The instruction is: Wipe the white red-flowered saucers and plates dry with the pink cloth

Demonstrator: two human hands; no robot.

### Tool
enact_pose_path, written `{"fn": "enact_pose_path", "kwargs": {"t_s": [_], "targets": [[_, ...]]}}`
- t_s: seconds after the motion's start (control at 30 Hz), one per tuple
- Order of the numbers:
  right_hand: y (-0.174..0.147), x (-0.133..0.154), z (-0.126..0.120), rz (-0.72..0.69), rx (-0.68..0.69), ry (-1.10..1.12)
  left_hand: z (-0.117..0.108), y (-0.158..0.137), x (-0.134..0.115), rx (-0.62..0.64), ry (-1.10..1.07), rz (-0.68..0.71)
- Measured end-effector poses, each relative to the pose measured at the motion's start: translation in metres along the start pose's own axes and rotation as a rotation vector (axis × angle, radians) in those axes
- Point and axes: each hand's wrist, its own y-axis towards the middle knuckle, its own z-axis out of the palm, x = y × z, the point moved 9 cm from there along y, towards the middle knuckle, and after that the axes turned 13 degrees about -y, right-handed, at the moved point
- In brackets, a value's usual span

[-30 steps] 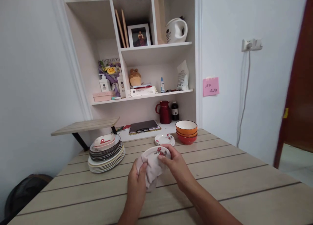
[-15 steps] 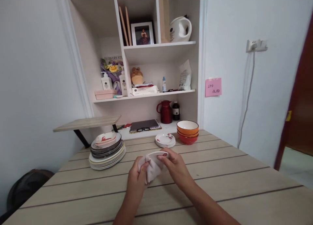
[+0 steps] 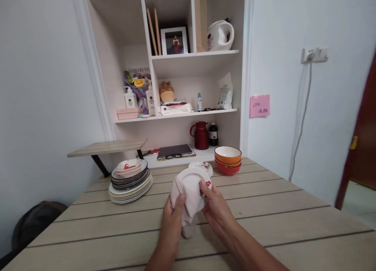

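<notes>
A small white plate (image 3: 192, 177) with red flowers is held tilted up above the table, its face toward me. My right hand (image 3: 216, 204) grips its right edge, thumb on the front. With my left hand (image 3: 174, 214) I pinch a pale pink cloth (image 3: 188, 202) against the plate's left side; the cloth covers part of the face and hangs below. Behind the held plate lies a stack of small flowered plates (image 3: 205, 167), partly hidden by it.
Orange and red bowls (image 3: 228, 161) are stacked at the back right of the slatted table (image 3: 264, 224). At the left stands a taller stack of plates (image 3: 131, 182) with pink-white dishes on top. Behind are a red jug (image 3: 201, 135), a laptop-like dark slab (image 3: 175, 150) and a small raised shelf (image 3: 107, 146).
The plate has turned from nearly edge-on to showing its face, and sits a little higher and to the right in view. Both hands still hold it and the cloth.
</notes>
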Motion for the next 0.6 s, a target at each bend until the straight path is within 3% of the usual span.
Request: {"fn": "enact_pose_path", "kwargs": {"t_s": [0.1, 0.17, 0.4, 0.5, 0.6], "targets": [[0.001, 0.002, 0.004, -0.002, 0.059, -0.032, -0.001, -0.001, -0.005, -0.008, 0.024, 0.02], [0.0, 0.009, 0.007, -0.051, 0.123, -0.178, -0.005, 0.001, -0.014, 0.001, 0.099, 0.061], [-0.015, 0.059, 0.023, -0.581, 0.199, -0.861, 0.01, -0.006, -0.066, 0.268, 0.655, 0.507], [-0.019, 0.06, 0.031, -0.623, 0.265, -0.978, 0.013, -0.009, -0.069, 0.307, 0.728, 0.581], [-0.021, 0.06, 0.031, -0.624, 0.254, -0.986, 0.008, -0.008, -0.071, 0.221, 0.762, 0.672]]}}
